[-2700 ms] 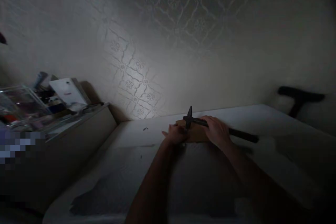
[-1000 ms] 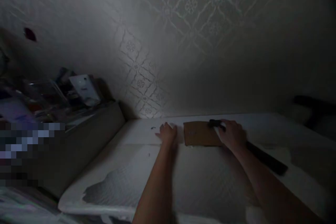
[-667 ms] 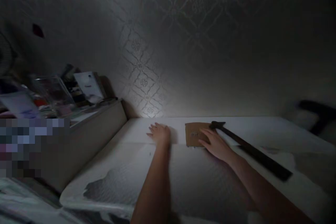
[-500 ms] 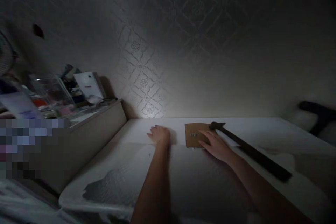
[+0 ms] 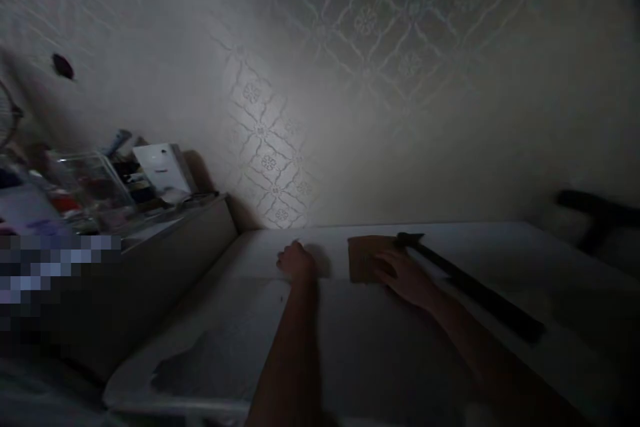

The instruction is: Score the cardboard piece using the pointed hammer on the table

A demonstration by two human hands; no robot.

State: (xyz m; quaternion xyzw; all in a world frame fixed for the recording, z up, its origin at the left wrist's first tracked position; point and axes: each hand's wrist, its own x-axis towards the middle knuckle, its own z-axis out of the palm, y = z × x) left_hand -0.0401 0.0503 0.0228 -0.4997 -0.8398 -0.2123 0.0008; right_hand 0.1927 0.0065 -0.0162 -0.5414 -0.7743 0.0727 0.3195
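In dim light, my left hand (image 5: 297, 263) rests on the white tabletop, its fingers curled in; whatever they may hold is hidden. My right hand (image 5: 404, 275) reaches over a brown piece of cardboard (image 5: 357, 257), fingers stretched out and thumb apart, touching its right part. Small marks or bits near those fingertips are too dark to make out. Just behind and right of this hand lies a dark hammer (image 5: 470, 283), its head by the cardboard's far right corner and its handle slanting toward the near right.
A patterned wall (image 5: 320, 113) rises behind the white table (image 5: 350, 340). To the left, a raised cabinet (image 5: 165, 253) carries a white box (image 5: 165, 170), a clear plastic case (image 5: 95, 187) and clutter. A dark blurred object (image 5: 600, 213) stands at the far right.
The fingers of my left hand, spread before, are now curled in. My right hand has shifted slightly left over the cardboard. The view has turned slightly and the table looks darker.
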